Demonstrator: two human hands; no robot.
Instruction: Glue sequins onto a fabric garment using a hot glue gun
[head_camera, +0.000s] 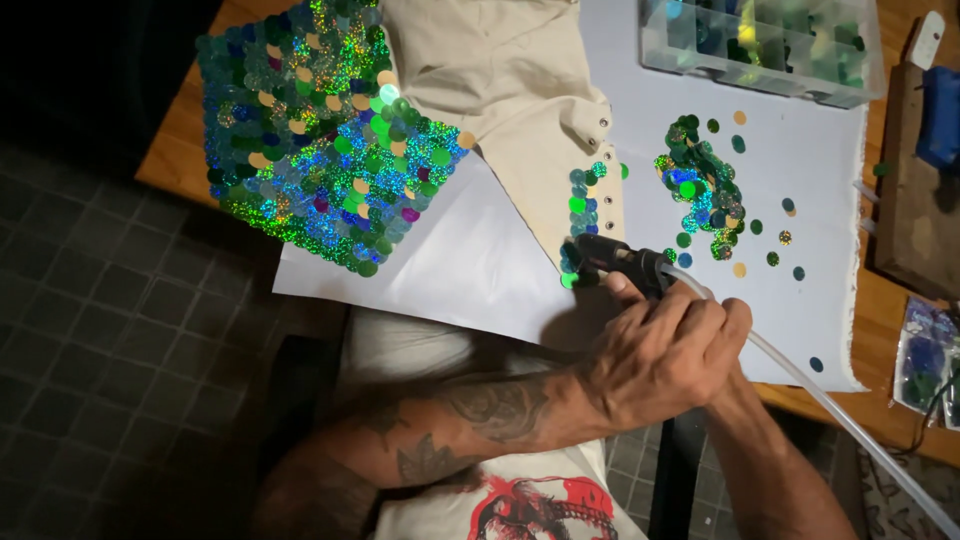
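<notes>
My left hand (645, 365), on a tattooed forearm, lies over my right hand (735, 325), which is mostly hidden. Both are closed round the grip of a black glue gun (620, 262). A clear glue stick (830, 410) trails from its back toward the lower right. The gun's nozzle touches the lower edge of a beige fabric piece (520, 90), beside a short column of green and blue sequins (580, 210) stuck along that edge. The fabric's left part (320, 130) is covered in shiny green, blue and gold sequins.
The fabric rests on white paper (470, 270) over a wooden table (180, 130). A heap of loose sequins (700, 190) lies on the paper to the right. A clear compartment box (760, 45) stands at the back, small bags (925, 360) at the right edge. Dark tiled floor (100, 330) is at left.
</notes>
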